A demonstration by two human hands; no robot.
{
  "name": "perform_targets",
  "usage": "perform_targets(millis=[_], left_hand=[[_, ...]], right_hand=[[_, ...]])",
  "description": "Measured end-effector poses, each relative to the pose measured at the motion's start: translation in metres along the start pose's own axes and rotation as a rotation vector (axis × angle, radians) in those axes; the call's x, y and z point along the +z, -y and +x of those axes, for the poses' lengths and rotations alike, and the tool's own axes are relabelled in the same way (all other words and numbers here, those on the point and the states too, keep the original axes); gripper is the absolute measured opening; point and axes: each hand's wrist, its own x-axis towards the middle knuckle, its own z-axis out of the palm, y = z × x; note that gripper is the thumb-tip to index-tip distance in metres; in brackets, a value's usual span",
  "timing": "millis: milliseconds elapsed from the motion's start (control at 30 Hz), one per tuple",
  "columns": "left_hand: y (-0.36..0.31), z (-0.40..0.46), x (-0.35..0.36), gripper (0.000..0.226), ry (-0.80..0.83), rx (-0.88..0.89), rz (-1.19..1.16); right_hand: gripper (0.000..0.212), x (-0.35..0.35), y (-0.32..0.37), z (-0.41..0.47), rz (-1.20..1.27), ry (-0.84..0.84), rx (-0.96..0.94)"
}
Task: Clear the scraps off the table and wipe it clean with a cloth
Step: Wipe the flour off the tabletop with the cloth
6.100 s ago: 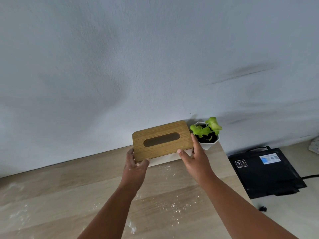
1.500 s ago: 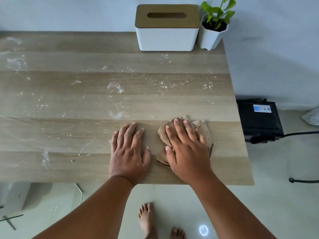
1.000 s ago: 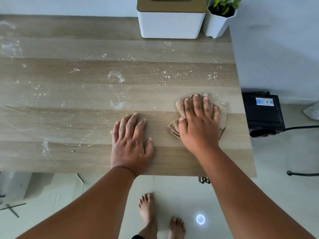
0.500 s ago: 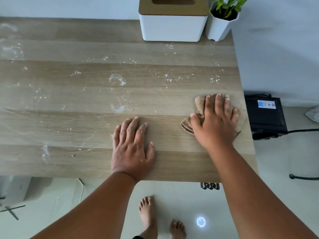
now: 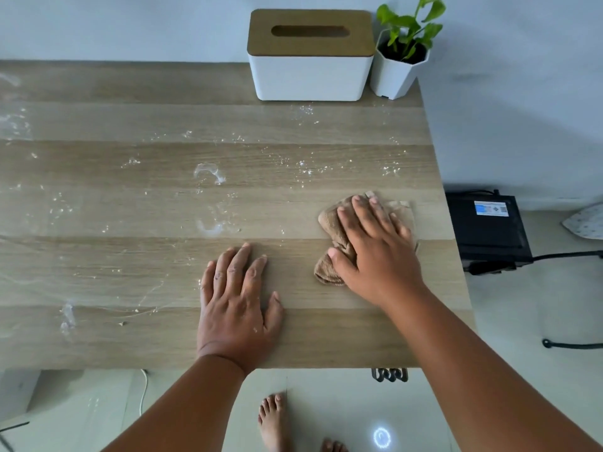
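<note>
A crumpled brown cloth (image 5: 332,223) lies on the wooden table (image 5: 130,207) near its right edge. My right hand (image 5: 375,252) presses flat on the cloth with straight fingers and covers most of it. My left hand (image 5: 236,305) rests flat on the bare wood near the front edge, left of the cloth, holding nothing. White crumbs and smears (image 5: 208,172) are scattered over the middle, left and far right parts of the table.
A white tissue box with a wooden lid (image 5: 310,57) and a small potted plant (image 5: 399,57) stand at the back right against the wall. A black box (image 5: 486,233) with a cable sits on the floor to the right. My bare feet show below the table edge.
My right hand has slid the cloth back left from the table's right edge. My left hand has stayed flat in the same spot.
</note>
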Motion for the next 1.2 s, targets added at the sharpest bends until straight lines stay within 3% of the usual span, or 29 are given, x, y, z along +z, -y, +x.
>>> perform_targets(millis=[333, 600, 900, 1200], left_hand=[[0.002, 0.000, 0.002, 0.062, -0.004, 0.006, -0.010], [0.003, 0.001, 0.005, 0.062, -0.020, 0.014, -0.002], [0.003, 0.001, 0.006, 0.062, -0.022, 0.015, 0.003], [0.006, 0.000, 0.009, 0.061, -0.033, 0.022, 0.002]], right_hand=[[0.094, -0.006, -0.010, 0.048, -0.020, -0.010, 0.294], [0.083, -0.004, 0.030, 0.081, -0.019, -0.015, 0.115], [0.071, 0.002, 0.011, 0.006, -0.058, 0.004, -0.144], [0.081, -0.007, -0.030, 0.029, -0.022, -0.005, 0.241]])
